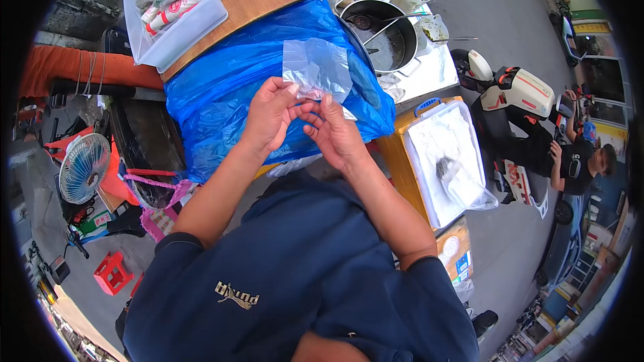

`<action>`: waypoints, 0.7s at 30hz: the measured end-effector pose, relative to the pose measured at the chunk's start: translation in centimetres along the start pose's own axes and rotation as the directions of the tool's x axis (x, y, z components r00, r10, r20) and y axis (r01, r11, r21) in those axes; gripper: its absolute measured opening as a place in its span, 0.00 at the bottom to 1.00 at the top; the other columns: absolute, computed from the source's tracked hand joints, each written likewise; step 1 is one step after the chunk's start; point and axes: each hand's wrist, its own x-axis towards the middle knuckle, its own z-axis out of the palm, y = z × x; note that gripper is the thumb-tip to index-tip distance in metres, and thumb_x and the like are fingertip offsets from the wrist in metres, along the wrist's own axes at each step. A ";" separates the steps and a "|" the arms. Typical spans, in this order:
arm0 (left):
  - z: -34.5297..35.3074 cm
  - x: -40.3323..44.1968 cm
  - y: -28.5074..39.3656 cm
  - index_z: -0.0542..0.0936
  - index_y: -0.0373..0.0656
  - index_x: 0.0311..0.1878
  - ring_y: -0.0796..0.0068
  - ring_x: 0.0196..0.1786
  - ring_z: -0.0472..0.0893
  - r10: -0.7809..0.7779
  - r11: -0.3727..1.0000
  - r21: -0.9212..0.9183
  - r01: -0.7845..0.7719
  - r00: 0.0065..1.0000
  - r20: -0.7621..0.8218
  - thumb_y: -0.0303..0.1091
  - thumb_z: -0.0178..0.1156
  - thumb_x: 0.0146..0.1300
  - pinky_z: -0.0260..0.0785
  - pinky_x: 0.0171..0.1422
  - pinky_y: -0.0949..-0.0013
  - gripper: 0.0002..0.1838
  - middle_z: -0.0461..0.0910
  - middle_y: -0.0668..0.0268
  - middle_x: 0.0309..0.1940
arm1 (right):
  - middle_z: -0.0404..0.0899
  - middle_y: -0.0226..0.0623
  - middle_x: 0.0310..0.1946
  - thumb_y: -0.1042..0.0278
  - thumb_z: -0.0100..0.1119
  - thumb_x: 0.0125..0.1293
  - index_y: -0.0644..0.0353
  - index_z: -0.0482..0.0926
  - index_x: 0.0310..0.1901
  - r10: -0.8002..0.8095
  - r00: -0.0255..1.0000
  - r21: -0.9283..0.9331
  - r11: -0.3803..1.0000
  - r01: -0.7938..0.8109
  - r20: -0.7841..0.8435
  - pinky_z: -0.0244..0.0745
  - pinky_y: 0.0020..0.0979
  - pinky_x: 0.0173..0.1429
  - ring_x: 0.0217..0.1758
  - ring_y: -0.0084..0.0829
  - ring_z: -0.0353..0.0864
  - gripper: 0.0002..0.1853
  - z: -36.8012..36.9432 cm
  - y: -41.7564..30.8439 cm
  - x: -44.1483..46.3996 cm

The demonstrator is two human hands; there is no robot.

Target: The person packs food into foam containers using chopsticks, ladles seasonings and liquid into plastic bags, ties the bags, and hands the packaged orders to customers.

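A small clear plastic bag is held up in front of my chest, over the blue plastic sheet. My left hand pinches its lower left edge between thumb and fingers. On the right, my right hand has its thumb and fingers at the bag's lower right edge. The fingertips of both hands nearly meet there. Something pinkish shows at the bag's bottom, too small to make out.
Behind the sheet stand a white plastic bin with bags, a large metal pot and several white containers. A lidded tub is at the right, a fan and red stool at the left. A person stands beside a scooter.
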 end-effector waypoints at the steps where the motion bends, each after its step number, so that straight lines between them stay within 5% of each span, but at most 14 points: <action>1: -0.2 -0.2 -0.7 0.73 0.40 0.50 0.67 0.50 0.84 -0.014 0.999 0.030 0.015 1.000 -0.023 0.28 0.58 0.73 0.82 0.51 0.66 0.07 0.82 0.58 0.47 | 0.82 0.26 0.46 0.52 0.63 0.73 0.53 0.77 0.58 -0.065 0.997 -0.006 0.998 0.065 -0.051 0.73 0.25 0.49 0.49 0.20 0.78 0.19 -0.6 -0.3 0.3; 4: 0.1 -1.2 -1.6 0.74 0.41 0.52 0.69 0.51 0.82 -0.046 0.972 0.228 0.051 0.999 -0.025 0.29 0.61 0.71 0.80 0.50 0.68 0.10 0.79 0.60 0.50 | 0.84 0.25 0.39 0.58 0.64 0.73 0.54 0.82 0.51 -0.172 0.974 -0.039 0.985 0.168 -0.146 0.73 0.24 0.45 0.42 0.18 0.80 0.12 -2.9 -1.0 0.3; 6: 0.5 -1.9 -1.9 0.74 0.41 0.53 0.70 0.52 0.81 -0.065 0.942 0.330 0.069 0.998 -0.022 0.29 0.62 0.70 0.78 0.50 0.69 0.12 0.78 0.61 0.51 | 0.84 0.27 0.39 0.62 0.65 0.72 0.56 0.82 0.49 -0.337 0.881 -0.304 0.922 0.239 -0.331 0.72 0.25 0.44 0.41 0.19 0.79 0.10 -3.6 -1.2 -0.8; 7: 1.2 -2.2 -1.4 0.74 0.40 0.54 0.72 0.50 0.80 0.274 0.727 0.646 -0.232 0.961 0.037 0.30 0.64 0.69 0.77 0.48 0.70 0.14 0.77 0.62 0.51 | 0.84 0.27 0.39 0.62 0.65 0.72 0.56 0.82 0.49 -0.346 0.876 -0.304 0.920 0.247 -0.336 0.72 0.25 0.44 0.41 0.19 0.79 0.10 -4.0 -1.5 -1.5; 8: 2.0 -2.3 -0.8 0.74 0.39 0.55 0.73 0.49 0.78 0.543 0.328 0.838 -0.436 0.813 0.210 0.31 0.65 0.68 0.76 0.47 0.71 0.16 0.76 0.63 0.52 | 0.84 0.28 0.39 0.63 0.67 0.70 0.58 0.83 0.49 -0.451 0.845 -0.466 0.837 0.288 -0.287 0.73 0.25 0.44 0.41 0.20 0.80 0.11 -4.4 -1.9 -2.4; 9: 2.8 -2.4 -0.3 0.74 0.38 0.55 0.76 0.48 0.78 0.549 0.295 0.811 -0.505 0.785 0.288 0.33 0.69 0.65 0.74 0.46 0.72 0.19 0.77 0.64 0.49 | 0.84 0.29 0.39 0.63 0.69 0.69 0.60 0.83 0.48 -0.540 0.811 -0.612 0.726 0.315 -0.223 0.74 0.26 0.45 0.42 0.20 0.80 0.12 -4.8 -2.1 -3.4; 10: 3.7 -2.4 0.0 0.74 0.38 0.55 0.76 0.48 0.78 0.543 0.298 0.808 -0.508 0.786 0.294 0.33 0.69 0.65 0.74 0.46 0.72 0.19 0.77 0.64 0.49 | 0.84 0.30 0.39 0.63 0.71 0.67 0.62 0.83 0.47 -0.613 0.776 -0.736 0.592 0.329 -0.147 0.74 0.27 0.46 0.42 0.21 0.81 0.13 -4.8 -2.2 -4.4; 12: 5.5 -2.0 -0.1 0.76 0.40 0.52 0.78 0.47 0.77 -0.001 0.537 0.766 -0.353 0.908 0.419 0.35 0.71 0.64 0.73 0.47 0.73 0.18 0.78 0.66 0.46 | 0.84 0.30 0.37 0.64 0.73 0.65 0.64 0.84 0.45 -0.626 0.765 -0.666 0.636 0.389 -0.152 0.75 0.27 0.47 0.42 0.21 0.80 0.14 -4.4 -2.5 -6.1; 13: 6.5 -1.6 -1.0 0.78 0.41 0.47 0.80 0.44 0.78 -0.182 0.655 0.727 -0.206 0.891 0.416 0.38 0.72 0.64 0.71 0.47 0.75 0.15 0.79 0.69 0.41 | 0.84 0.31 0.40 0.64 0.72 0.66 0.64 0.83 0.48 -0.575 0.804 -0.649 0.671 0.358 -0.151 0.75 0.26 0.50 0.44 0.22 0.80 0.15 -4.8 -2.7 -7.0; 14: 6.5 -1.0 -2.3 0.78 0.41 0.47 0.80 0.44 0.78 -0.183 0.652 0.728 -0.213 0.887 0.423 0.38 0.72 0.64 0.71 0.47 0.75 0.15 0.79 0.69 0.41 | 0.84 0.32 0.42 0.64 0.71 0.67 0.63 0.82 0.51 -0.521 0.841 -0.631 0.704 0.325 -0.148 0.75 0.25 0.53 0.46 0.23 0.81 0.16 -5.2 -3.0 -7.6; 16: 6.7 0.0 -4.8 0.79 0.43 0.43 0.82 0.42 0.77 -0.429 0.784 0.620 0.029 0.747 0.508 0.38 0.70 0.66 0.70 0.45 0.76 0.12 0.79 0.72 0.38 | 0.83 0.28 0.38 0.60 0.71 0.68 0.62 0.83 0.48 -0.543 0.828 -0.634 0.692 0.346 -0.141 0.74 0.24 0.46 0.40 0.20 0.79 0.15 -7.0 -2.8 -8.1; 19: 7.5 0.6 -6.9 0.79 0.44 0.40 0.82 0.41 0.78 -0.463 0.804 0.582 0.127 0.747 0.478 0.36 0.69 0.67 0.71 0.48 0.75 0.09 0.80 0.72 0.36 | 0.81 0.25 0.32 0.60 0.66 0.71 0.60 0.83 0.38 -0.534 0.803 -0.565 0.761 0.320 -0.264 0.70 0.24 0.39 0.35 0.16 0.75 0.11 -7.2 -3.6 -10.5; 21: 8.8 0.6 -8.1 0.79 0.45 0.40 0.78 0.43 0.81 -0.400 0.910 0.290 0.296 0.810 0.429 0.33 0.65 0.70 0.74 0.55 0.71 0.05 0.83 0.69 0.38 | 0.79 0.25 0.29 0.60 0.66 0.71 0.60 0.82 0.36 -0.554 0.795 -0.643 0.708 0.292 -0.248 0.70 0.24 0.38 0.33 0.16 0.73 0.12 -14.7 -2.3 -10.4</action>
